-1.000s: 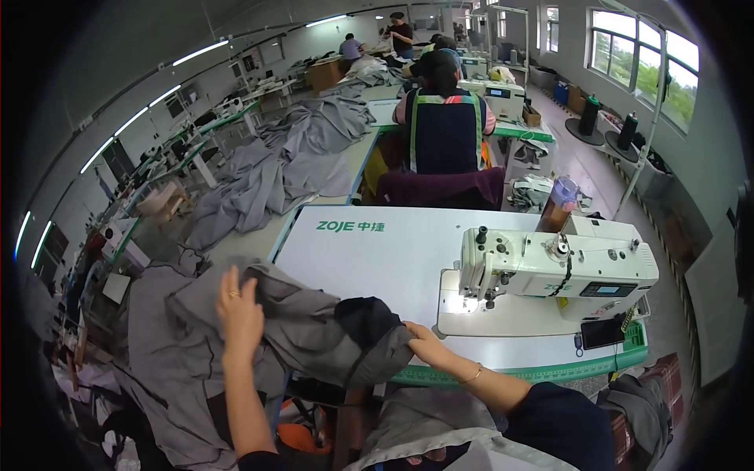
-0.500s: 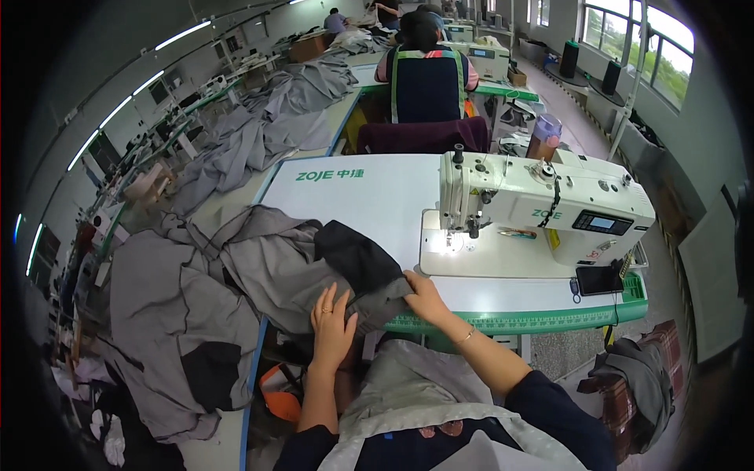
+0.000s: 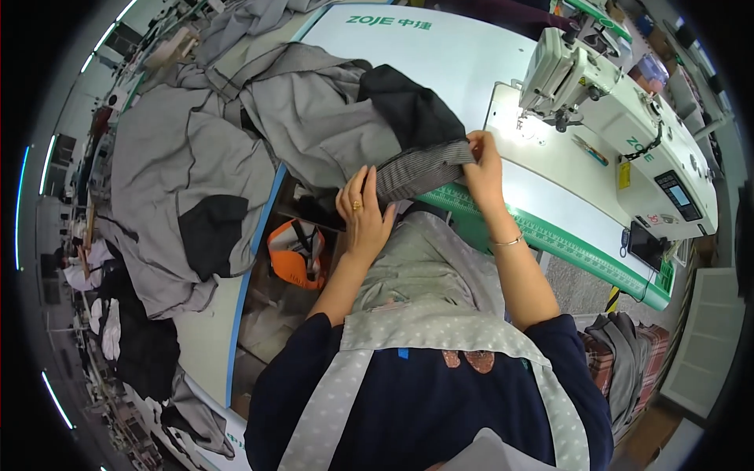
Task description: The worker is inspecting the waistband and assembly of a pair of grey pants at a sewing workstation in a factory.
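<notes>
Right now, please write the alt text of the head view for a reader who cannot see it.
A person's right-hand grip pinches one end of a striped gray band on a gray garment, while the left-hand grip rests at its other end. A white sewing machine stands to the right; more gray fabric lies to the left.

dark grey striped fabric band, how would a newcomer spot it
Start at the white sewing table with the green front edge, then the rumpled grey cloth across its left end. At the cloth's lower right, the dark grey striped fabric band spans from left hand to right hand. Fine stripes distinguish it from the plain black fabric panel above.
</notes>
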Demonstrator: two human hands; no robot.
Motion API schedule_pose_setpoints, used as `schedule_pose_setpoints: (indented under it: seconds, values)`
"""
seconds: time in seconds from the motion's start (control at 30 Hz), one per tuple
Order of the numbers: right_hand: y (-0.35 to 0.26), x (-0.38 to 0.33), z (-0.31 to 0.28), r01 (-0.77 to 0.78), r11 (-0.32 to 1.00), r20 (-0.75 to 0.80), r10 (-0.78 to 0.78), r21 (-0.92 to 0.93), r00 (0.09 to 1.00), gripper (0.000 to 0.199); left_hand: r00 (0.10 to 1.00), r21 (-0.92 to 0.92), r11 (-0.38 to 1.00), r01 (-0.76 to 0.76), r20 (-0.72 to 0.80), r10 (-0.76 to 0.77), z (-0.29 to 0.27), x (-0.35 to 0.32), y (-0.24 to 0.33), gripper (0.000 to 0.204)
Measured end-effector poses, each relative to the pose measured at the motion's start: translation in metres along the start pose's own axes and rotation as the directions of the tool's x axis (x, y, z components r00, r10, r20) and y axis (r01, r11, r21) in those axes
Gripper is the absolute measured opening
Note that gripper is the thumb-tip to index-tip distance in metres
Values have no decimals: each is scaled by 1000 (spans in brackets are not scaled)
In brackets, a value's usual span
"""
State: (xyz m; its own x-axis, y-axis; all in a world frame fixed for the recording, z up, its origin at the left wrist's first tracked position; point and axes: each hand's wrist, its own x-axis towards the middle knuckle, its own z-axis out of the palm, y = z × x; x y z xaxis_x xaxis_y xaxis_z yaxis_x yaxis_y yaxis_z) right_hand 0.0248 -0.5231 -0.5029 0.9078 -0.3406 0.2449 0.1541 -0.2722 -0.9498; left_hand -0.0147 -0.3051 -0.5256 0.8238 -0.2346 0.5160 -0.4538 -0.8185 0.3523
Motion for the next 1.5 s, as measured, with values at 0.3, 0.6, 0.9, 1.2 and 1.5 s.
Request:
schedule_pose_setpoints:
  seconds: [0.3, 0.6, 0.9, 1.2, 1.5]
  values:
    - [-42, -3, 1, 699, 487, 187, -734, -524, 652, 36, 964, -41, 994, -102, -249, 89, 4, 11, -27, 52]
    - [-67, 34, -10, 451, 883, 38, -450, -131, 892, 31, 880, -267, 953, 141, -408, -244, -69, 12, -76, 47]
    - [-48, 42, -25, 222, 975, 115, -217, -31, 969, 32, 901, -605, 688, 401, 396, -177, -185, 80, -88, 35]
    - [-62, 32, -21, 292, 940, 103, -278, -177, 955, 30, 972, -573, 786, 235, 150, -181, -190, 97, -91, 14]
    - [-58, 3, -5, 628, 656, 90, -658, -419, 747, 36, 911, -141, 989, 50, -399, -103, -157, 56, -67, 13]
